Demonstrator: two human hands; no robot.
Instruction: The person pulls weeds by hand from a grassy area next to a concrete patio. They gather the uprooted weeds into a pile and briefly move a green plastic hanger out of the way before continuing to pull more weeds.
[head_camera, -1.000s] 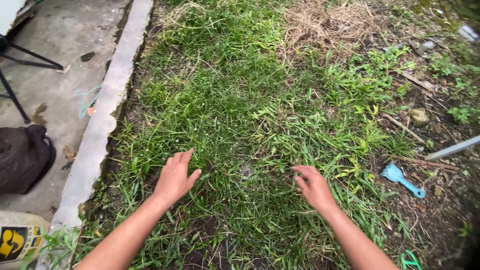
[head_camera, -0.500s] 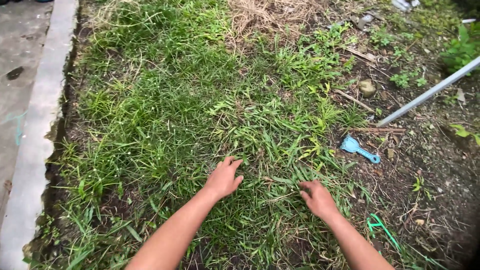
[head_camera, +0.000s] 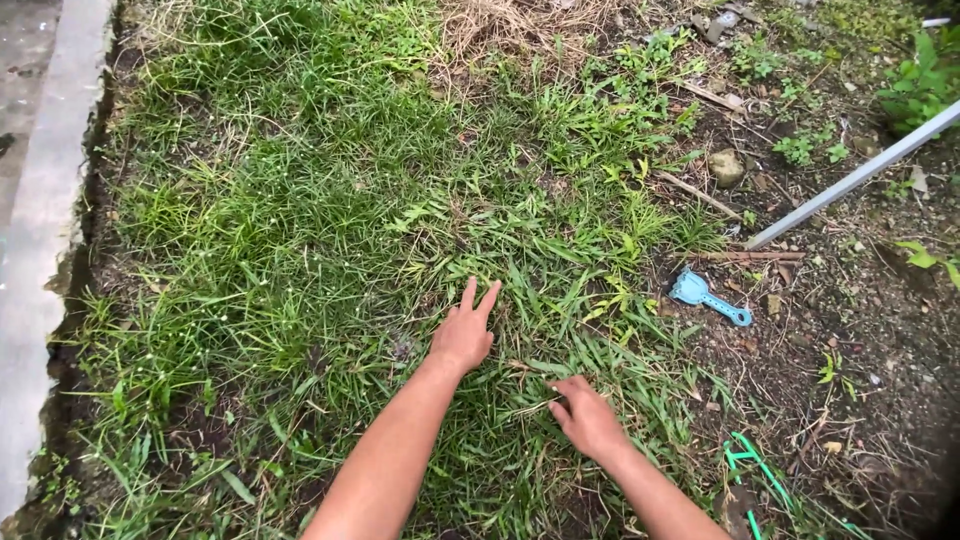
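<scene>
My left hand (head_camera: 463, 335) lies flat on a patch of grass (head_camera: 330, 220), fingers stretched forward and slightly apart, holding nothing. My right hand (head_camera: 585, 415) is lower and to the right, its fingers curled down into the grass blades; I cannot tell if it grips any. A small blue plastic trowel (head_camera: 708, 296) lies on bare soil to the right of both hands, out of their reach.
A grey concrete curb (head_camera: 45, 230) borders the grass on the left. A grey metal pole (head_camera: 850, 180) slants across the soil at the upper right. A stone (head_camera: 727, 167), sticks and a green plastic piece (head_camera: 752, 468) lie on the dirt.
The view has shifted right and closer. My left hand has slid forward with fingers straighter, and my right hand has drawn back toward me and curled into the grass.
</scene>
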